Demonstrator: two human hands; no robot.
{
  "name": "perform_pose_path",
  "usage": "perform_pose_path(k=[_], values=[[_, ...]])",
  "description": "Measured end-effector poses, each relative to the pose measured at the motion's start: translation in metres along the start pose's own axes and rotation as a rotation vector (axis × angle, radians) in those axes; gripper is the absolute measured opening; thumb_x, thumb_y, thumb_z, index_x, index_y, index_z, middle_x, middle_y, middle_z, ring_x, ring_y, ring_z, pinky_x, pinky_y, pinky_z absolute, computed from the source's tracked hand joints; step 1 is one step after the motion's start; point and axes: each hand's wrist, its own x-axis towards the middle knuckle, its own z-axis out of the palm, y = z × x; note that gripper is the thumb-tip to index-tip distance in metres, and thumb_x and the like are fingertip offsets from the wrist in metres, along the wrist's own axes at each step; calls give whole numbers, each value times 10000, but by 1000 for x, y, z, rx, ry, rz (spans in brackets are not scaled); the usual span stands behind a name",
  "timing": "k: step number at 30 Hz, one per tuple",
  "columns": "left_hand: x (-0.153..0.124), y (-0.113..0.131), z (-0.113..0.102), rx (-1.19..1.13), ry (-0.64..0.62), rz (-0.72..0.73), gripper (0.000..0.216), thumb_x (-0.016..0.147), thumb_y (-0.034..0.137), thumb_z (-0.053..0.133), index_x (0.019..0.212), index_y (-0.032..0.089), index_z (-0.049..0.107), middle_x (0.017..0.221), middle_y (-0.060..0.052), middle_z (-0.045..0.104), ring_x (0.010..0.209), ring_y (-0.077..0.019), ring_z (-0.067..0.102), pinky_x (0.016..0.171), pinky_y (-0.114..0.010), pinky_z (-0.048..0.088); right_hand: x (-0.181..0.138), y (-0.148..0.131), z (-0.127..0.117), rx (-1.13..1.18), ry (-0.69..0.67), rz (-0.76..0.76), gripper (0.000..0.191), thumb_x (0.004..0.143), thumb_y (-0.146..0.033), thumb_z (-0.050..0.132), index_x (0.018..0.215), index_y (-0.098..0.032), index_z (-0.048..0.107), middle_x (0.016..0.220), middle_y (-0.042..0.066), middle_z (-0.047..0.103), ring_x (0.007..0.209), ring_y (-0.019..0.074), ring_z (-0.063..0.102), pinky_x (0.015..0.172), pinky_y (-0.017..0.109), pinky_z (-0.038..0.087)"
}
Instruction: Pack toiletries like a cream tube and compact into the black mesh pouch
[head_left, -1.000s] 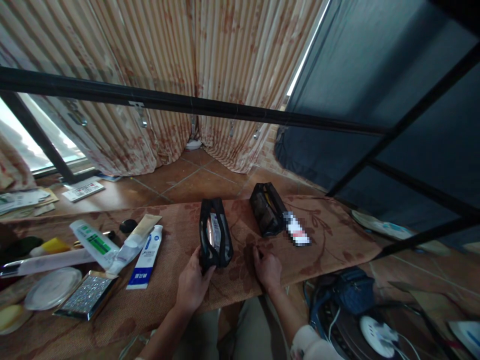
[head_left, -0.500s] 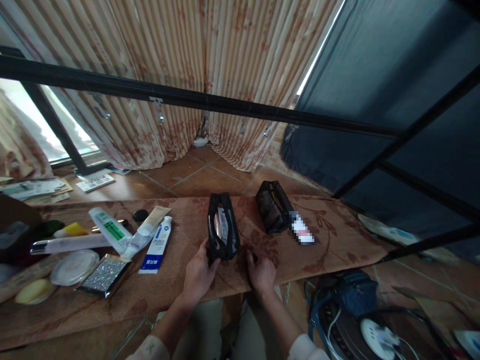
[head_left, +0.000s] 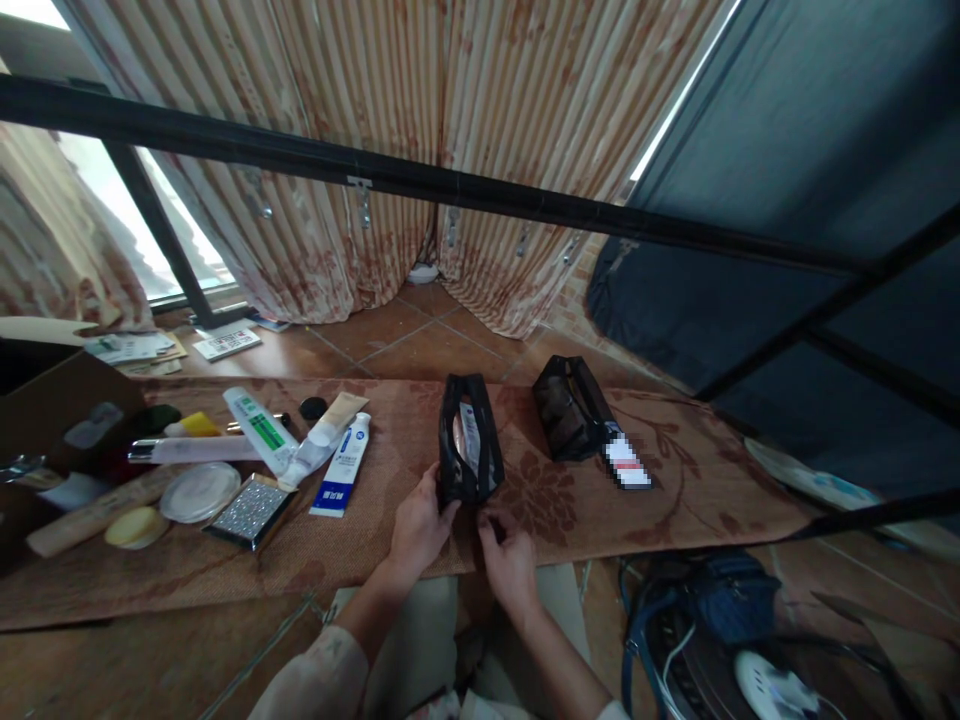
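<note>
- Two hands work one pouch (head_left: 470,450). The left hand (head_left: 420,525) has its grip clenched round the near end. The right hand (head_left: 511,562) is curled at the same end, and its grip cannot be told.
- The pouch stands upright on the desk (head_left: 675,490), running away from the grip.
- Judged light, soft-walled and collapsible, with loose contents. Best held by the end seam, not the walls.
- A second pouch (head_left: 568,420) lies right of the grip, tubes (head_left: 261,443) left.

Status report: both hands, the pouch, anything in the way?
Left hand grips pouch, near end. Right hand touches same end. Pouch stands on mat. Second pouch apart, nothing between.
</note>
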Motion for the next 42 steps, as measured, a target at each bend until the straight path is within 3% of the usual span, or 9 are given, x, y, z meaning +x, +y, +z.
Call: perform_pose_path(k=[6,11,20,31,42], values=[[0,0,-1,-13,1,12,591,794,200,560,1345,173,348,1119,-93,650,1032,-231,627,851,-320,487,-1,-10,8,253,-30,-12,316,804,-395,536,998,-165,634,850,55,697,766,176,627,665,257,458],[-1,-4,1,-34,-11,27,603,792,196,557,1352,157,336,1146,-105,638,1042,-229,621,856,-321,483,0,-16,15,362,-45,-21,268,790,-387,566,918,-167,652,771,37,682,719,160,612,656,252,462],[-1,-1,-2,-53,-22,17,613,777,178,562,1350,169,346,1139,-96,645,1027,-233,627,849,-320,486,7,-4,22,353,37,67,331,749,-439,593,901,-149,639,674,12,635,599,138,556,567,240,433],[-1,2,-3,-55,-11,9,583,779,189,561,1330,165,370,1144,-99,644,1055,-240,618,874,-320,477,8,-13,24,536,-38,126,331,720,-478,641,790,-158,599,591,-28,567,456,70,416,437,190,329],[-1,2,-4,-49,-11,12,587,786,233,571,1333,167,369,1106,-97,656,1015,-246,635,833,-324,490,11,-18,24,655,-133,156,353,675,-505,673,673,-163,582,566,-43,550,417,41,382,398,168,280]])
